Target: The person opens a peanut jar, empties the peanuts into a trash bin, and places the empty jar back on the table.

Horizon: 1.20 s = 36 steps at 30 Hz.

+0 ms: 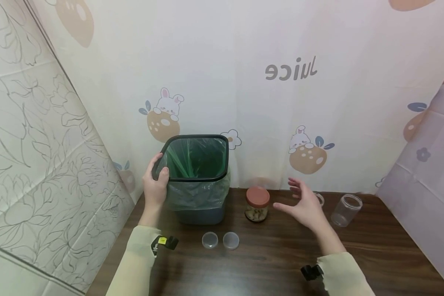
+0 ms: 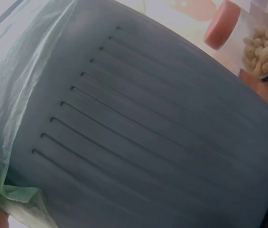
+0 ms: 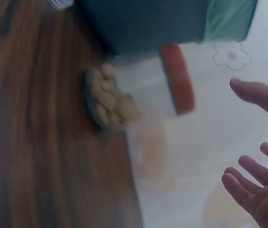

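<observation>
My left hand [image 1: 156, 183] grips the left corner of a trash bin [image 1: 201, 216] at its black rim. A translucent green bag lines the bin and folds down over its outside. The left wrist view shows the bin's grooved grey-blue wall [image 2: 148, 123] and only an edge of the hand. To the bin's right stands a clear jar [image 1: 256, 214] of what look like peanuts, topped by a pinkish-red lid [image 1: 257, 197]. My right hand [image 1: 306, 206] is just right of this jar, thumb and fingers spread, apart from it and holding nothing.
Two round clear lids [image 1: 209, 240] lie side by side in front of the bin. A clear jar [image 1: 346, 211] without a lid stands tilted in view at the right. Another clear rim [image 1: 319, 198] shows partly behind my right hand. A printed curtain [image 1: 259, 107] hangs along the table's back edge.
</observation>
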Tool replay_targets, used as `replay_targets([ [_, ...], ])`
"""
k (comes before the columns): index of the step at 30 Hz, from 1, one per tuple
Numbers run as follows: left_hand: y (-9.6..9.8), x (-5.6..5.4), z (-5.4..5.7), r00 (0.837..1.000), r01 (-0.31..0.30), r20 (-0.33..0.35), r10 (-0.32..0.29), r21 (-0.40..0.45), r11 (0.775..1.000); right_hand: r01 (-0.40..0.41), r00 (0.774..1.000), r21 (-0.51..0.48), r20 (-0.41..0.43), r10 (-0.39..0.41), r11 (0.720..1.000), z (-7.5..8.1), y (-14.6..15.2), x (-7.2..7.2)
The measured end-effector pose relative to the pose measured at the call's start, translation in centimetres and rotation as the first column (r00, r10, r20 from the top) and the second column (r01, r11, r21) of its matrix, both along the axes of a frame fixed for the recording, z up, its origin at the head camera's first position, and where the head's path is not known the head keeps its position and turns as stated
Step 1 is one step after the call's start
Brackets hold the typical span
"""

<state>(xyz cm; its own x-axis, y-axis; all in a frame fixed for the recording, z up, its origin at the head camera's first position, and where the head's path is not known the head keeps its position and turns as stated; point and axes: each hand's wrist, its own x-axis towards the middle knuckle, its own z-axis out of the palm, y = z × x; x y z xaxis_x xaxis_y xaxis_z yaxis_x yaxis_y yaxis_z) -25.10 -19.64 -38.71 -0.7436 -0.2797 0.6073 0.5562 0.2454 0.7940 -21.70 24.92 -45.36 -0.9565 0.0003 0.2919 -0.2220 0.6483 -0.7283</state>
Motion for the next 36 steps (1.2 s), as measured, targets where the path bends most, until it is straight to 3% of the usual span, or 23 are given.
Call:
replay_targets([
  [3, -0.1, -0.3, -0.3, 1.0, -0.001, 0.008, 0.001, -0.001, 1.0, -0.046, 0.998, -0.013, 0.037, 0.047, 0.999, -1.2, -1.2, -0.7],
  [10, -1.8, -3.3, -3.5, 1.0, -0.019, 0.001, 0.019, -0.026, 0.999, -0.091, 0.986, -0.055, 0.136, 0.097, 0.994, -3.4, -3.3, -2.1],
  [21, -1.7, -3.3, -3.5, 1.0, -0.021, -0.01, 0.021, -0.015, 1.0, -0.087, 0.98, -0.127, 0.165, 0.108, 0.988, -6.3, -4.2, -3.5],
  [36, -1.8, -3.2, -3.3, 1.0, -0.018, -0.003, 0.018, -0.027, 0.999, -0.086, 0.972, -0.155, 0.203, 0.117, 0.984, -7.5, -4.8, -4.0],
])
